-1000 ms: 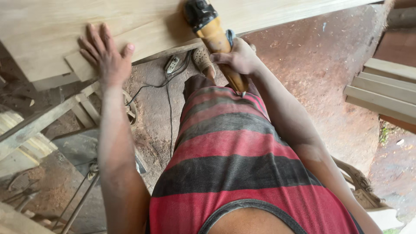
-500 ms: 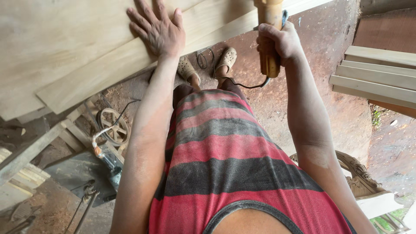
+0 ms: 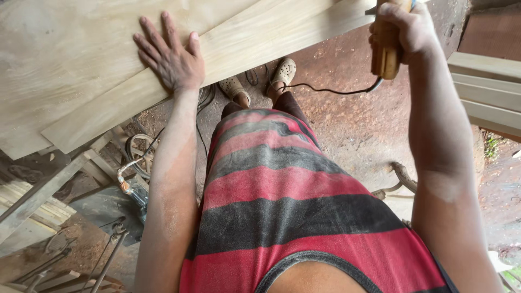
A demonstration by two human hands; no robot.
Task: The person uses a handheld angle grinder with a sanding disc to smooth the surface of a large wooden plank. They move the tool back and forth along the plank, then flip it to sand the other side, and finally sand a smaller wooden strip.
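Pale wooden boards (image 3: 260, 40) fill the upper left of the view, stacked in overlapping layers and running diagonally; compared with one second ago they occupy more of the frame and reach further to the right, because the head camera has tilted and the person's arms now extend higher. The red-brown dirt floor (image 3: 347, 119) lies below, with more of it exposed between the arms than before.

The person's red and dark striped garment (image 3: 282, 201) covers the centre of the view and stays in place. Two light-coloured shoes (image 3: 282, 73) are now clearly visible just under the board edge, where they were partly hidden earlier.

The left hand (image 3: 171, 59) lies flat, fingers spread, palm down on the top board near its lower edge. It presses rather than grips. Over the last second it has shifted rightward along the board.

The right hand (image 3: 404, 32) is clenched around the yellow-brown handle of a power tool (image 3: 386, 54). The tool has moved from the centre of the view to the upper right, and its dark head is now cut off by the top of the frame. Whether that head touches the boards cannot be determined.

A thin black cord (image 3: 331, 91) trails from the handle base toward the shoes.
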